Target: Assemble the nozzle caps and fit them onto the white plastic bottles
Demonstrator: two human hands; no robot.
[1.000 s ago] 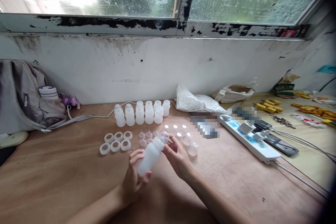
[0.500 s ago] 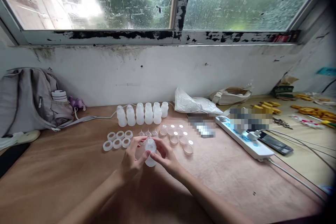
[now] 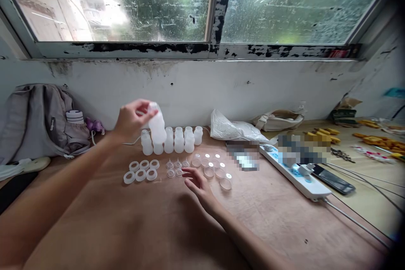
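Observation:
A frosted white baby bottle (image 3: pixel 157 126) hangs tilted in the air, its top pinched by my left hand (image 3: pixel 134 116). Just behind and below it stand several more frosted bottles (image 3: pixel 179 141) in rows. My right hand (image 3: pixel 199 185) hovers low over the table with its fingers apart, holding nothing. Close to those fingertips lie several clear bottle nipples (image 3: pixel 170 168), some partly covered by the hand. White screw rings (image 3: pixel 141 175) lie in two rows on the left. To the right of my right hand are several clear domed caps (image 3: pixel 209 171).
Along the back stand a grey backpack (image 3: pixel 47 122), a white plastic bag (image 3: pixel 234 128) and a beige pouch (image 3: pixel 280 117). On the right a white power strip (image 3: pixel 297 177) with cables lies beside a dark phone (image 3: pixel 335 180) and yellow objects (image 3: pixel 322 133).
My left hand has lifted the bottle from the table's middle up and leftward, over the standing bottles. My right hand has let go of it and opened. The view has shifted slightly.

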